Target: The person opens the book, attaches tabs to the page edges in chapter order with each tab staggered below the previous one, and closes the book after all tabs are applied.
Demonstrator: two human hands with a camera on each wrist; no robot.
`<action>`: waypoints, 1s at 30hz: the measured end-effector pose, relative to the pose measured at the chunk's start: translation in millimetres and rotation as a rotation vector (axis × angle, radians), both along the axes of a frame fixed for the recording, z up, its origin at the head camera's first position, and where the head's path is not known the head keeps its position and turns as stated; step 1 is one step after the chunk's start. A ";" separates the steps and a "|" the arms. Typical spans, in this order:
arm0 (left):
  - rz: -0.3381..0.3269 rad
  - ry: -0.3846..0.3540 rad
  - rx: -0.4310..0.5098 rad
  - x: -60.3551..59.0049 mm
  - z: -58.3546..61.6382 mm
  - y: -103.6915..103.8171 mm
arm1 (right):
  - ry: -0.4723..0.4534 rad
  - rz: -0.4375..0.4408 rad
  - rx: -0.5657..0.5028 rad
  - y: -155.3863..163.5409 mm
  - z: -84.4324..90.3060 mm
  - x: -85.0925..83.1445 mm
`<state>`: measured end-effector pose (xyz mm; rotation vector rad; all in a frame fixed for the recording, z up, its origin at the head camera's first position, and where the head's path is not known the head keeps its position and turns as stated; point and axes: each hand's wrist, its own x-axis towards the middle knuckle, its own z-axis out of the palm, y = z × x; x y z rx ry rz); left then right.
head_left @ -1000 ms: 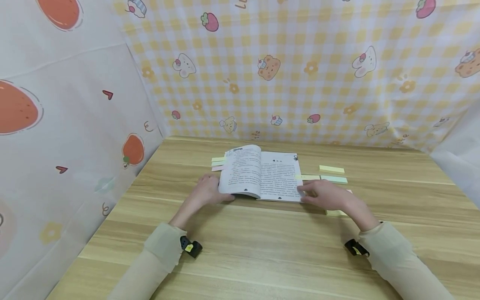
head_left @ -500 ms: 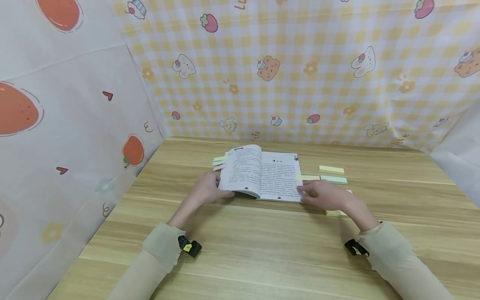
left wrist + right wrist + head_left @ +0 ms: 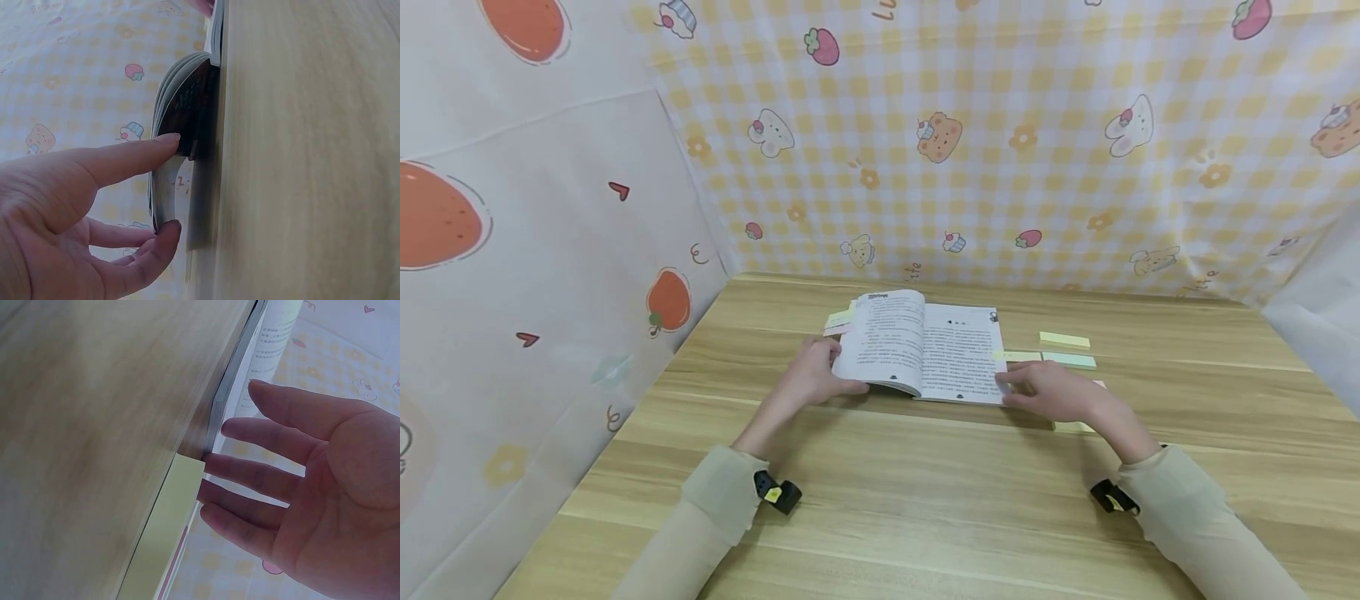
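Open book point(image 3: 925, 348) lies mid-table point(image 3: 925, 500) — left hand point(image 3: 811, 379) pinches its left pages w/ thumb & curled fingers point(image 3: 134, 156), right hand point(image 3: 1054, 392) rests flat, fingers straight, on right page edge.

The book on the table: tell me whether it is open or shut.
Open. The book lies spread on the table, two printed pages facing up; the left hand grips its left page block.

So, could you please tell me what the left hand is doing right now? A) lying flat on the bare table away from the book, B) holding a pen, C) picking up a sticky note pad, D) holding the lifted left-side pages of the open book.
D: the left hand has its forefinger and thumb on the raised left pages of the open book, as the left wrist view shows.
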<state>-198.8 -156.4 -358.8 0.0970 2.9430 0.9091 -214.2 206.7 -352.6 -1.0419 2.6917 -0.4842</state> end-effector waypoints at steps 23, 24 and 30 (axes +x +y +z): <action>-0.071 0.053 0.134 -1.1 6.7 -3.7 | 0.023 -0.030 -0.057 1.0 3.1 -3.1; -0.069 0.057 0.136 -0.9 7.4 -3.6 | 0.030 -0.039 -0.065 0.7 3.8 -3.1; -0.091 0.101 0.165 0.0 10.7 -2.4 | 0.078 -0.087 -0.109 0.6 4.9 -2.4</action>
